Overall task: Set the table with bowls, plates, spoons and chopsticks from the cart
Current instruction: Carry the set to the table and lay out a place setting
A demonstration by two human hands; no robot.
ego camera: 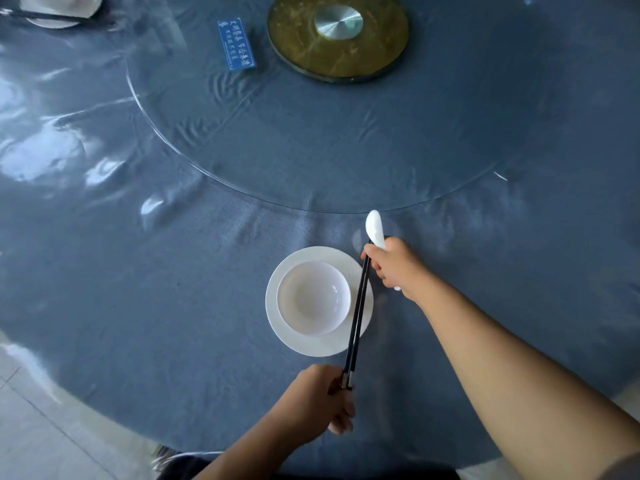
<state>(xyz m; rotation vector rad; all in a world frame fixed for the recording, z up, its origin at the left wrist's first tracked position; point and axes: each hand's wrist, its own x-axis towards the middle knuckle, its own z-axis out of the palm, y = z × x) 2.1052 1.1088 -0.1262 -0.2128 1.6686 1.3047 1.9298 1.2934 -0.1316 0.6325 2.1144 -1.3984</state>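
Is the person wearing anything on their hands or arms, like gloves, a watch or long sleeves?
No gloves: the left hand and right hand are bare. The left forearm and right forearm are bare too. No watch, bracelet or ring shows from this angle. The only clothing on an arm is the edge of a grey-brown sleeve high on the right arm, at the picture's lower right corner.

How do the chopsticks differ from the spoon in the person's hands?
The chopsticks are black, the spoon white. The chopsticks are long, thin sticks; the spoon is short with a rounded scoop. The left hand and right hand both hold the chopsticks; only the right holds the spoon. Both touch the right hand.
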